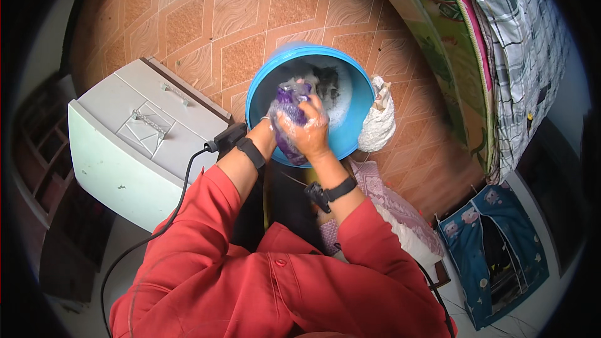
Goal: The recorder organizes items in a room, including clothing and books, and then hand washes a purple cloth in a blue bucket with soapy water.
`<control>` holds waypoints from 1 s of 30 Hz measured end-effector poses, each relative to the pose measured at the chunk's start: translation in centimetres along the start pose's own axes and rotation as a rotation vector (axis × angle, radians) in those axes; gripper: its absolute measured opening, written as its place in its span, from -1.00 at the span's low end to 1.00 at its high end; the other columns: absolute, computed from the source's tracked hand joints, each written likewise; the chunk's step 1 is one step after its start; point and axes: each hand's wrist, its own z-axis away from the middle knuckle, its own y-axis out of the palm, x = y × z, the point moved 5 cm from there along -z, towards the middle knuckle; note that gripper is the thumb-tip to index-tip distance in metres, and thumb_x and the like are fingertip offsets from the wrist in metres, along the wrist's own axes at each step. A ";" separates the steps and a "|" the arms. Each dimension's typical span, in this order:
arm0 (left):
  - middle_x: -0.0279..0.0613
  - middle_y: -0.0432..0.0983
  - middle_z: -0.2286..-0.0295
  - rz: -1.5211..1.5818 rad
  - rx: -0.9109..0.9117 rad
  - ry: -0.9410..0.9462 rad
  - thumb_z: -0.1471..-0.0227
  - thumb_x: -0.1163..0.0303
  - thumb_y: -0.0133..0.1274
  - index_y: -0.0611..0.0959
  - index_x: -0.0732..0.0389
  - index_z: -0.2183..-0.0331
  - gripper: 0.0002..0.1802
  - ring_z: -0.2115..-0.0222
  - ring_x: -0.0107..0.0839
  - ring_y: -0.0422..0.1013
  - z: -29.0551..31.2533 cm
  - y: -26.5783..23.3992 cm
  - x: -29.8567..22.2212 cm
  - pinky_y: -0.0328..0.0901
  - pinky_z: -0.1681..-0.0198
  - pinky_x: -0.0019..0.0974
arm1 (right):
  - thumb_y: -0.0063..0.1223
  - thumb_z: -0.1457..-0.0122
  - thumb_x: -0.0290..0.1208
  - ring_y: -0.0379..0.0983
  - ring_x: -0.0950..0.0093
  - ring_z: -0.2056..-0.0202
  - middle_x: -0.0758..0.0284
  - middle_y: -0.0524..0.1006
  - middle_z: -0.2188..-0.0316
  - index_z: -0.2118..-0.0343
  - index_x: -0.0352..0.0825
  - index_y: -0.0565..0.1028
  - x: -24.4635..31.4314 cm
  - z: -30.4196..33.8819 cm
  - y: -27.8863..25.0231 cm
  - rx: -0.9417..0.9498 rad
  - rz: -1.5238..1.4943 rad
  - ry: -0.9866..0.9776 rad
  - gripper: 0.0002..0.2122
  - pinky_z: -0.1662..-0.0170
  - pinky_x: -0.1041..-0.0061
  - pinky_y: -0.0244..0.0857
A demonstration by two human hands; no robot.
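A wet purple cloth (289,97), covered with soap suds, is bunched up over a blue bucket (347,149). My right hand (308,128) is closed on the cloth from the right, its fingers curled into the folds. From the left, my left hand (270,126) grips the same bundle; the cloth and my right hand hide most of its fingers. Inside the bucket, dark fabric (330,84) lies among white foam (341,103).
A white wet cloth (379,122) lies against the bucket's right side. To the left stands a pale cabinet (125,150) with drawer handles. Bedding (501,50) rises at the upper right, and a blue printed fabric organiser (466,244) stands at the lower right. Patterned tiles (238,12) cover the floor.
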 end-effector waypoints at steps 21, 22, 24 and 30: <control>-0.20 0.28 0.30 -0.602 -1.180 -0.072 0.22 0.06 0.04 0.05 0.21 -0.04 -0.14 0.43 -0.45 0.18 3.6 -6.3 -1.7 0.14 0.25 -0.36 | 0.00 0.17 -0.06 0.08 0.14 0.02 0.06 0.24 0.10 0.07 -0.21 0.29 -17.9 -0.9 2.6 0.421 0.822 0.521 -0.44 0.02 0.26 0.03; -0.19 0.24 0.24 -0.526 -1.137 -0.104 0.22 0.06 0.04 -0.03 0.15 -0.07 -0.09 0.39 -0.44 0.17 2.8 -4.8 -1.1 0.14 0.23 -0.31 | -0.04 0.14 -0.06 0.06 0.21 -0.02 0.06 0.29 0.11 0.05 -0.28 0.26 -20.7 -0.5 3.0 0.562 0.970 0.530 -0.43 0.02 0.25 0.02; -0.16 0.14 0.10 -0.515 -1.067 -0.181 0.23 0.05 0.04 -0.15 0.07 -0.09 -0.03 0.22 -0.36 0.13 2.6 -4.1 -1.7 0.11 0.17 -0.20 | -0.10 0.10 -0.15 0.17 0.24 0.02 0.03 0.32 0.15 0.10 -0.39 0.30 -23.0 -1.8 4.2 0.656 0.898 0.592 -0.49 0.04 0.29 0.09; -0.10 -0.12 -0.06 -0.419 -1.013 -0.285 0.24 -0.05 0.03 0.13 0.26 -0.02 -0.12 -0.07 -0.13 -0.23 3.3 -5.0 -1.6 -0.02 0.03 0.00 | -0.02 0.13 -0.07 0.38 0.25 0.27 0.13 0.45 0.34 0.39 -0.30 0.46 -20.3 1.1 3.7 0.752 0.295 0.643 -0.63 0.22 0.41 0.25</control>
